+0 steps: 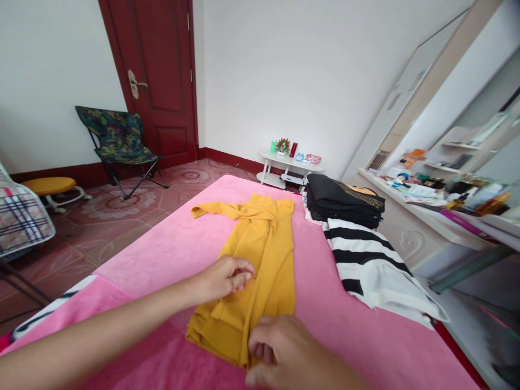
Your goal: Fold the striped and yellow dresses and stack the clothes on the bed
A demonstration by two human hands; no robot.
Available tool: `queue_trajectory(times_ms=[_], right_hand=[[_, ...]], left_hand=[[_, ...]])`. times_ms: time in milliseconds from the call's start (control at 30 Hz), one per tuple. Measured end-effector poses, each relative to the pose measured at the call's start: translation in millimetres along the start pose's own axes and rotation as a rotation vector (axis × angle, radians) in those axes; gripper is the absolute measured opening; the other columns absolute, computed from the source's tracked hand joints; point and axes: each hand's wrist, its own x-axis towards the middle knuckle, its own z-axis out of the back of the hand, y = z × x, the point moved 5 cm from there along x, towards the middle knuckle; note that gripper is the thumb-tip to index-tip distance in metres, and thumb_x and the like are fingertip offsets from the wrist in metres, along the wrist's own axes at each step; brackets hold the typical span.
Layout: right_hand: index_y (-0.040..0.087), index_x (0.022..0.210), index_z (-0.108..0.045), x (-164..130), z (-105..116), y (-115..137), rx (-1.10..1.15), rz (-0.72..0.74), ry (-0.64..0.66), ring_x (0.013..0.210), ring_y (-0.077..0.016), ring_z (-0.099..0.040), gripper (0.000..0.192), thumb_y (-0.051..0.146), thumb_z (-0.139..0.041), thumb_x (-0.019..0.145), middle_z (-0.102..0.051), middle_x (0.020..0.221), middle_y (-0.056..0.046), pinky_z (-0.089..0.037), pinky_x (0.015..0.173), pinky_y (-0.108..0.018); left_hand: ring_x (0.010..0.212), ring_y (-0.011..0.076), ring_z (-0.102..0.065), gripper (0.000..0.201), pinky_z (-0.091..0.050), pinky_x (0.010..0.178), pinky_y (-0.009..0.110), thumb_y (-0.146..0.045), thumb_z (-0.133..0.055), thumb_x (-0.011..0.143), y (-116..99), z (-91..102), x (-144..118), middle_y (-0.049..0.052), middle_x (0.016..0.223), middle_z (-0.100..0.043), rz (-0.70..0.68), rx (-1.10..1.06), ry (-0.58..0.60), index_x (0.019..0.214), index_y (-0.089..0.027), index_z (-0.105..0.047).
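Note:
A mustard-yellow long-sleeved top [270,254] lies lengthwise on the pink bedspread [162,254], its collar end pointing away from me. One sleeve stretches out to the left near the collar, and loose folds run down the body. My left hand [227,277] rests over the middle of the top, fingers curled and closed at a fold of the cloth. Down at the near hem, my right hand [280,346] is closed by the right corner of the fabric, its fingertips partly hidden.
To the right lie a black-and-white striped garment [369,260] and a stack of dark folded clothes [341,200]. A cluttered dressing table [426,211] stands beyond them. A small white table [284,160] is past the bed's far end; a folding chair [117,135] and yellow stool [51,186] stand left.

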Motion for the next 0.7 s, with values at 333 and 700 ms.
queue_trajectory(times_ms=[333, 700], right_hand=[[0.019, 0.069, -0.054, 102, 56, -45, -0.093, 0.063, -0.605, 0.058, -0.0103, -0.050, 0.011, 0.017, -0.047, 0.077, -0.055, 0.061, 0.003, -0.033, 0.055, -0.020], [0.017, 0.090, -0.054, 106, 58, -66, -0.422, -0.262, -0.679, 0.076, -0.0235, -0.063, 0.017, 0.028, -0.059, 0.078, -0.066, 0.081, -0.009, -0.036, 0.063, -0.028]], left_hand=[[0.111, 0.0185, -0.053, 0.036, -0.041, 0.096, 0.028, -0.012, -0.045, 0.082, 16, 22.9, 123, 0.007, 0.121, -0.058, -0.186, 0.693, -0.201, 0.114, -0.019, -0.059], [0.087, 0.0207, -0.061, 0.024, -0.046, 0.072, 0.030, -0.026, -0.040, 0.088, 29, 20.6, 157, 0.009, 0.099, -0.063, 0.141, 0.863, -0.333, 0.090, -0.016, -0.061]])
